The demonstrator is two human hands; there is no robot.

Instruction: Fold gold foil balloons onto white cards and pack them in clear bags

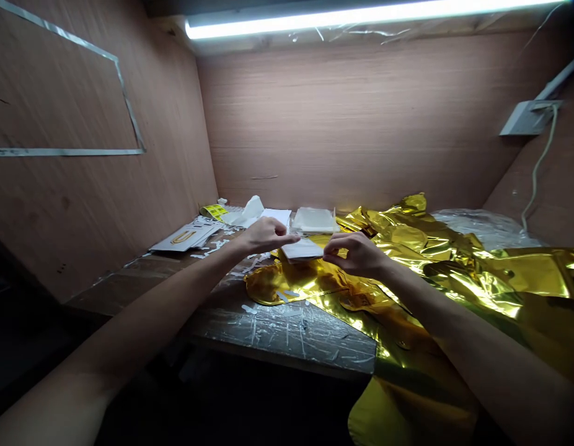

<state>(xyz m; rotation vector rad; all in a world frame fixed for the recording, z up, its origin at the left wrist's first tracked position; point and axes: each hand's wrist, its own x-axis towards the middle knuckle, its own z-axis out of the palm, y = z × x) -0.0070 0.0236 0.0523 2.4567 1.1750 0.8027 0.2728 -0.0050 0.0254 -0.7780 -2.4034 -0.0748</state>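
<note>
Far left of the gold metallic foil [408, 244], a printed card [185, 238] lies on the bench, showing a gold outlined letter that looks like a U; no other printing can be read. Behind it sits a yellow packet [214, 212] whose small print is too blurred to read, and white paper scraps [212, 246] are strewn nearby.

Closer to the foil, the left hand [266, 235] reaches in, its fingers curled and partly closed, with the fingertips [294, 238] at a white sheet [302, 249]. That sheet lies on the foil's near edge, between both hands. The right hand [354, 254] is curled too, only slightly open, and its fingertips [326, 248] come in from the other side, just beside the sheet. Neither grip can be judged firm or loose from this view.

Just behind the sheet, a stack of white paper [313, 220] rests against the foil. Right of the foil's far end lies a clear plastic bag [477, 226].
</note>
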